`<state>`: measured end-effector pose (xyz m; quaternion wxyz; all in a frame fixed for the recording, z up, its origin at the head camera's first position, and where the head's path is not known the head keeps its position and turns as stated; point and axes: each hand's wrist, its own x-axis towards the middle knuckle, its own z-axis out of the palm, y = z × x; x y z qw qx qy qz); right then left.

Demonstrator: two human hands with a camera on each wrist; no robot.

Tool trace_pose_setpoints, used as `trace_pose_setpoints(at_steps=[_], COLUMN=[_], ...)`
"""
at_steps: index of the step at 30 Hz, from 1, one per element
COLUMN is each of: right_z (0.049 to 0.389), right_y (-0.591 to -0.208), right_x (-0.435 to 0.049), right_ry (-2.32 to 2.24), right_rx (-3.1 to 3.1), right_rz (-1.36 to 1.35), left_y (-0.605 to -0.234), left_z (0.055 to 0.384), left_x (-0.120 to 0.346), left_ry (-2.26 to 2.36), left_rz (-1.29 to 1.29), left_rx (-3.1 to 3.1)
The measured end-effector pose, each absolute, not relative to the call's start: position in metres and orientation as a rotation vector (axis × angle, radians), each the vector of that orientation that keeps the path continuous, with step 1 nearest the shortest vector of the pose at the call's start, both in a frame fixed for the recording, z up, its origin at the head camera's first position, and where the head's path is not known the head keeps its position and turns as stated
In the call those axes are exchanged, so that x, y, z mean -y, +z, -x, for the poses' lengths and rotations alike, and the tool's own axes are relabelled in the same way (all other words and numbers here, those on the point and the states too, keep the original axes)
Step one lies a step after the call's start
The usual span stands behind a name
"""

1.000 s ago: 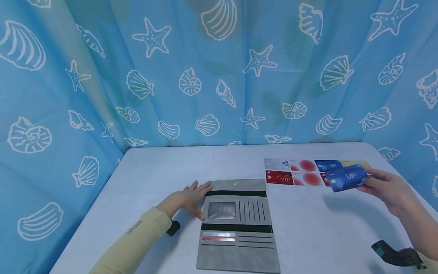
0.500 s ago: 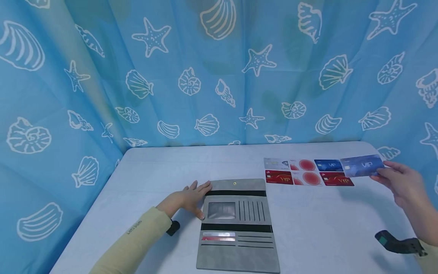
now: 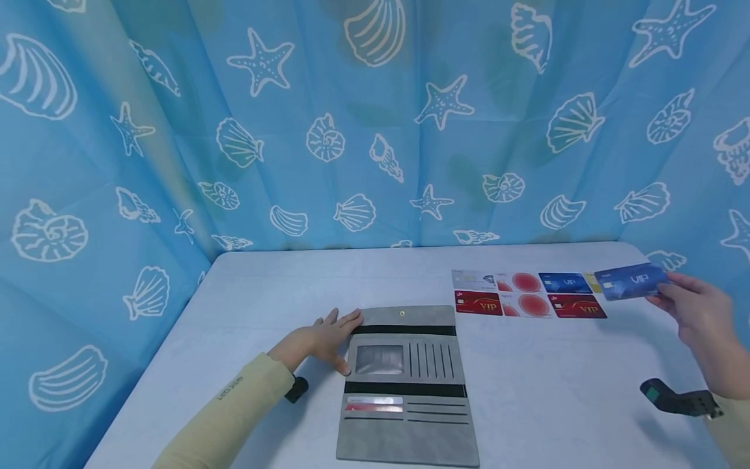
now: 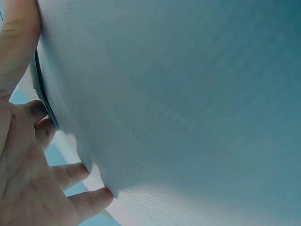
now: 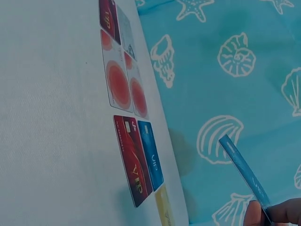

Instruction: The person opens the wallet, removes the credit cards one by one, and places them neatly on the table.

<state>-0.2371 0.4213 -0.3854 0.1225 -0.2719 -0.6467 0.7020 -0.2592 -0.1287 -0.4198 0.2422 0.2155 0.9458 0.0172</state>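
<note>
At the right of the head view, my right hand [image 3: 706, 319] pinches a blue VIP card [image 3: 633, 281] by its right end, raised over the table and overlapping a yellow card [image 3: 593, 281]. The right wrist view shows the same blue card [image 5: 242, 165] edge-on between thumb and finger. My left hand [image 3: 322, 340] lies spread with its fingertips and thumb at the left edge of a grey wallet [image 3: 404, 449], unfolded flat. Two cards [image 3: 375, 405] stick out of the wallet's lower left slots. The left wrist view has straight fingers [image 4: 70, 175] touching the white tablecloth.
Two rows of cards lie behind the right side of the wallet, among them a red VIP card [image 3: 577, 307], a blue card [image 3: 564, 283] and a white card with a red circle [image 3: 526, 282]. A blue shell-print curtain [image 3: 375, 130] hangs behind the table [image 3: 281, 280].
My right hand has carried the blue card to the right, uncovering the red VIP card and the blue card below it. The left hand and wallet have stayed put.
</note>
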Motion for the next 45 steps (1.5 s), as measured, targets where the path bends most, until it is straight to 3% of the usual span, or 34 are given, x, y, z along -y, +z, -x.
trace_pose_setpoints(at_steps=[8, 20, 40, 45], right_z=[0.244, 0.278, 0.257, 0.260], right_y=[-0.389, -0.442, -0.403, -0.410], right_x=[-0.429, -0.488, -0.437, -0.440], right_ry=[2.042, 2.143, 2.083, 2.050], right_rx=[1.880, 1.736, 1.555, 1.577], right_rz=[0.905, 0.946, 1.058, 1.098], left_y=[-0.420, -0.421, -0.421, -0.421], left_z=[0.260, 0.260, 0.259, 0.259], left_x=[0.129, 0.130, 0.130, 0.130], left_ry=[0.054, 0.071, 0.078, 0.072], left_rz=[-0.591, -0.582, -0.590, -0.589], left_rx=[-2.583, -2.582, -2.581, -2.581])
